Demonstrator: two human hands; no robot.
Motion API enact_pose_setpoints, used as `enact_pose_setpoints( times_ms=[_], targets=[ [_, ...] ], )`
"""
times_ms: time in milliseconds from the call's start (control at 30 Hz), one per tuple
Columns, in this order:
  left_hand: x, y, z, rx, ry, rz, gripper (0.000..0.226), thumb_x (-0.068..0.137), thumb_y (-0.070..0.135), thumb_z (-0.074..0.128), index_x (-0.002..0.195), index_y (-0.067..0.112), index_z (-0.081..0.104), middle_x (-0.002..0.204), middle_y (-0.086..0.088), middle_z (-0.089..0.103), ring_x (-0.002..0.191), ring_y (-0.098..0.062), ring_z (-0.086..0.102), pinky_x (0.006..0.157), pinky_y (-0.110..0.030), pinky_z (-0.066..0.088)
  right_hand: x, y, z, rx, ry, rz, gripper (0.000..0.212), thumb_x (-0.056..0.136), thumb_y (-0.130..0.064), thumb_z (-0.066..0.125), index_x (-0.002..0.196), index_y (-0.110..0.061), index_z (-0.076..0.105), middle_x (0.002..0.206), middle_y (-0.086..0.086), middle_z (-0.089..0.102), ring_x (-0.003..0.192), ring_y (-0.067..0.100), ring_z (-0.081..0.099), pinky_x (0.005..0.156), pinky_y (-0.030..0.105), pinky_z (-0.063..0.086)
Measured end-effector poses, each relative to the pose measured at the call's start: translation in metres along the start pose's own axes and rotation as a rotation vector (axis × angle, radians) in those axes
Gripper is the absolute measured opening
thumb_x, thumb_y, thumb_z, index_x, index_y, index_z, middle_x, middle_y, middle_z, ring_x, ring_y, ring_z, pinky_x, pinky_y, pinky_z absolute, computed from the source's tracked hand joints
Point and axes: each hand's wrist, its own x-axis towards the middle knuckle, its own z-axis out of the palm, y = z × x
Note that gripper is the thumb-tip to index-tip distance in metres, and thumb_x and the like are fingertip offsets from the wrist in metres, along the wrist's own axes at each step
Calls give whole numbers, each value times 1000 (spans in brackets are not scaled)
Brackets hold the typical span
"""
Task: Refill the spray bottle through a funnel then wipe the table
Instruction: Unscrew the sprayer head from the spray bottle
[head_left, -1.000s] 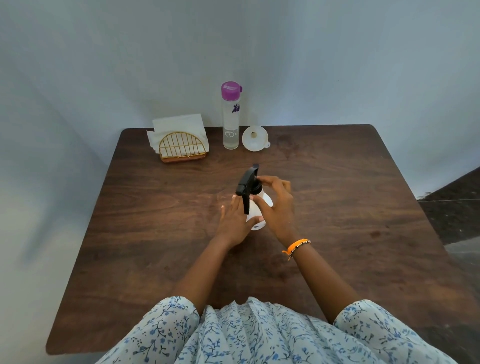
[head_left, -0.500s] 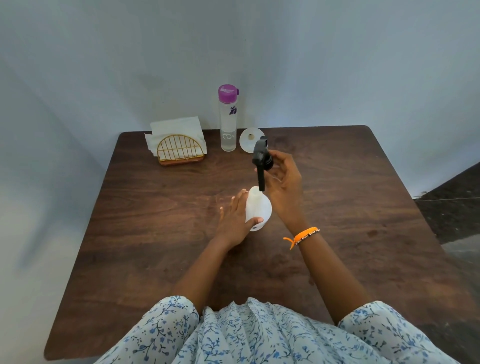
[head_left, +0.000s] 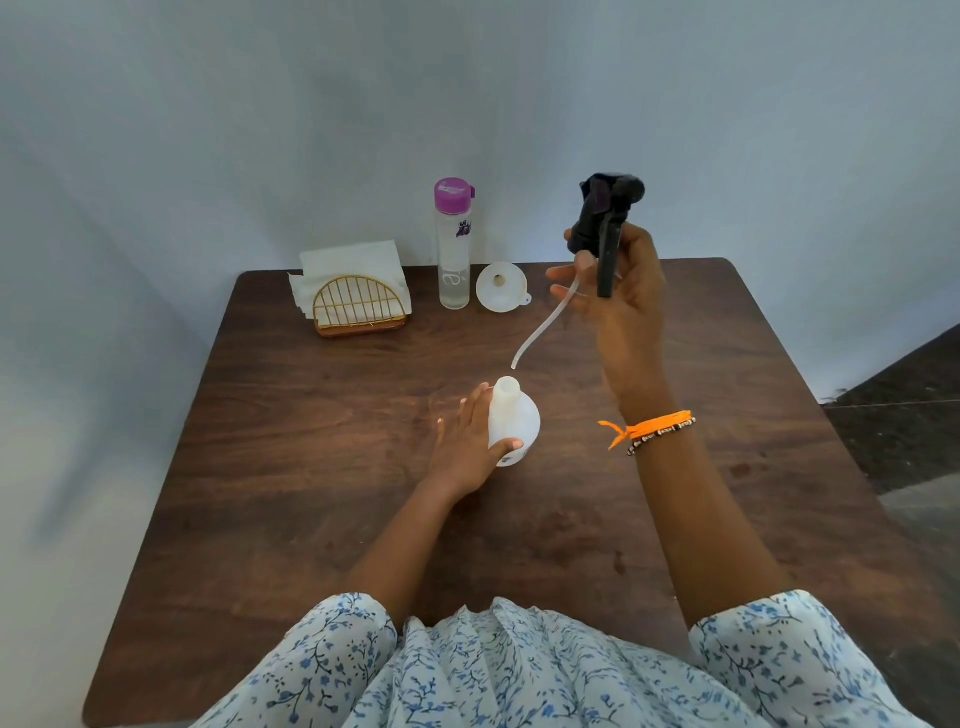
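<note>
The white spray bottle (head_left: 511, 423) stands upright near the middle of the wooden table (head_left: 291, 467), its neck open and uncapped. The left hand (head_left: 467, 447) steadies it from the left side — fingers laid along the bottle's body, thumb curled round the front near the base, so the hand holds it. Above and to the right of the bottle, lifted clear of it, the black trigger head (head_left: 605, 223) is gripped in the right hand (head_left: 621, 306), whose fingers and thumb curl round its collar; the trigger lever points down across the palm. From the head a clear dip tube (head_left: 545, 325) hangs in a curve down and to the left, its free end just above the bottle's mouth but apart from it. An orange bracelet (head_left: 652, 428) circles the right wrist. Behind the bottle, along the far edge of the table, a white funnel (head_left: 501, 287) sits mouth-up; just left of it stands a tall clear water bottle (head_left: 453, 249) with a purple cap, closed. Farther left of that — still at the far edge — a gold wire holder (head_left: 358, 306) carries white napkins (head_left: 353, 260). Blue-flowered sleeves show at the near edge.
</note>
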Motion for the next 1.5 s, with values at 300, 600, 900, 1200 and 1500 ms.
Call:
enact_pose_setpoints(
  times_ms=[300, 600, 900, 1200, 1500],
  targets=[
    [-1, 3, -1, -6, -3, -18, 84, 87, 48, 53, 147, 21, 1, 157, 1, 7, 144, -24, 10, 116, -53, 7, -6, 4, -5, -65, -44, 42, 46, 78, -13, 56, 120, 2, 43, 114, 19, 56, 78, 21, 67, 76, 40, 57],
    [-2, 5, -2, -6, -4, -24, 84, 87, 48, 53, 147, 21, 1, 157, -1, 9, 143, -24, 12, 116, -54, 7, -5, 11, -16, 76, 75, 94, 23, 94, -6, 49, 117, -4, 45, 112, 11, 58, 77, 19, 67, 75, 37, 57],
    [-1, 4, -2, -18, -11, -27, 85, 87, 47, 54, 146, 22, 0, 157, 0, 9, 143, -24, 12, 116, -55, 7, -6, 16, -26, 73, 134, 110, 25, 95, -4, 46, 120, -3, 45, 105, 6, 59, 74, 16, 67, 74, 36, 57],
    [0, 4, 0, -30, 7, -11, 85, 85, 47, 56, 146, 23, 2, 156, -1, 13, 142, -25, 15, 115, -55, 10, -8, 21, -30, -74, 103, 68, 26, 95, -2, 45, 120, 2, 42, 104, 9, 57, 72, 12, 67, 72, 31, 57],
    [-1, 2, 0, -30, 18, -18, 85, 86, 48, 56, 146, 22, 3, 156, -1, 14, 142, -24, 17, 115, -55, 12, -3, 5, -32, 24, 164, 46, 21, 94, -7, 49, 114, -7, 46, 106, 9, 58, 71, 15, 67, 70, 31, 55]
  ],
)
